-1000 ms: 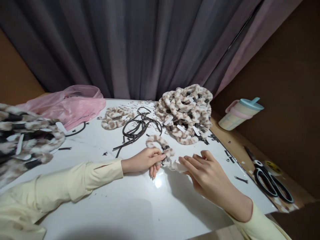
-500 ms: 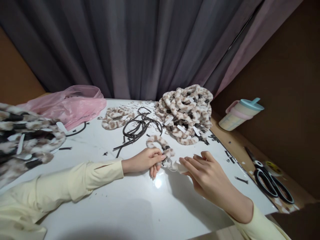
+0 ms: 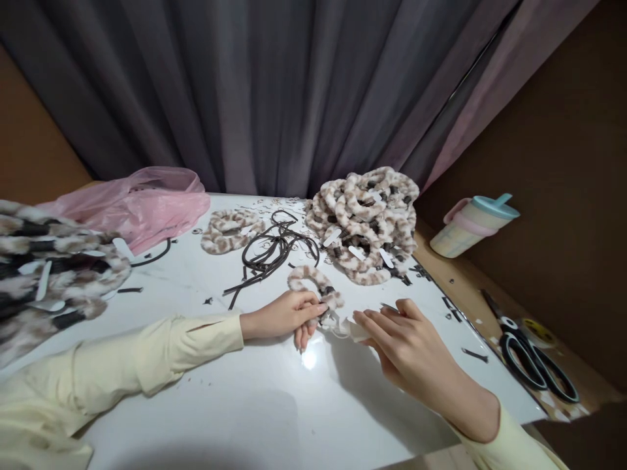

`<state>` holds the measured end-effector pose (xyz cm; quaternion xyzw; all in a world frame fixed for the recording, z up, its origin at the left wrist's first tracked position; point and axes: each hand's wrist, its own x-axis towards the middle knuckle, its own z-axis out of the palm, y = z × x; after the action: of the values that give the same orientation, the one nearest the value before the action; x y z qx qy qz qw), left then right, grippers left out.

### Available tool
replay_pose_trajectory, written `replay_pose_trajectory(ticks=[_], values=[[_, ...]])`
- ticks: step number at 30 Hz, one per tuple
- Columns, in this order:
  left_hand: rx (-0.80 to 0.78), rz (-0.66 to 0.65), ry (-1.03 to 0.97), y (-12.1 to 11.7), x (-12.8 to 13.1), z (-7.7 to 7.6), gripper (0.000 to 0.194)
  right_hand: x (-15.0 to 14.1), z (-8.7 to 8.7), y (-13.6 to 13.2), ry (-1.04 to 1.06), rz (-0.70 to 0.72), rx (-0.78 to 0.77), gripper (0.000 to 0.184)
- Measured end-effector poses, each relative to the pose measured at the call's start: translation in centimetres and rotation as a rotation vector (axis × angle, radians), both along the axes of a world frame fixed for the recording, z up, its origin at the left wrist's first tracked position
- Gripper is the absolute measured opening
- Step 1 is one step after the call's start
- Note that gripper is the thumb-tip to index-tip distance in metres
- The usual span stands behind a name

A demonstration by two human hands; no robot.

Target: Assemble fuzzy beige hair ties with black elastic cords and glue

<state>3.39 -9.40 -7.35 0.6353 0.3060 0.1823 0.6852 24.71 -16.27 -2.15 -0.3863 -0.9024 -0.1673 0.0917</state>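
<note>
My left hand (image 3: pixel 294 316) is closed on a fluffy, brown-spotted white loop (image 3: pixel 311 274) with a dark band on it, low over the table's middle. Just right of it, my right hand (image 3: pixel 404 339) has its fingers bent round a small white piece (image 3: pixel 356 331), whose kind I cannot make out. Pale material (image 3: pixel 334 323) lies between the two hands. A thin dark tip shows above the right fingers; what it belongs to is hidden. Behind the hands lies a tangle of dark cord (image 3: pixel 267 251).
Piles of similar loops with white tags stand at the back right (image 3: pixel 367 222) and left (image 3: pixel 73 274). One loop (image 3: pixel 225 241) lies near a pink plastic bag (image 3: pixel 161 202). Scissors (image 3: pixel 533 365), yellow tape (image 3: pixel 539 331) and a lidded cup (image 3: pixel 463 228) are at right.
The view has shifted very slightly. Both hands keep practically the same pose and place, and the loop stays in my left hand.
</note>
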Motion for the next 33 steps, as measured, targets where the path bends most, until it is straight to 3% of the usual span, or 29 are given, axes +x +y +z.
replay_pose_trajectory(ticks=[18, 33], values=[[-0.006, -0.013, -0.025, 0.10, -0.04, -0.13, 0.037, -0.12, 0.22, -0.03, 0.022, 0.013, 0.034, 0.031], [-0.037, -0.009, -0.040, 0.22, -0.03, -0.22, 0.036, -0.17, 0.28, -0.10, 0.074, -0.023, -0.026, 0.019]])
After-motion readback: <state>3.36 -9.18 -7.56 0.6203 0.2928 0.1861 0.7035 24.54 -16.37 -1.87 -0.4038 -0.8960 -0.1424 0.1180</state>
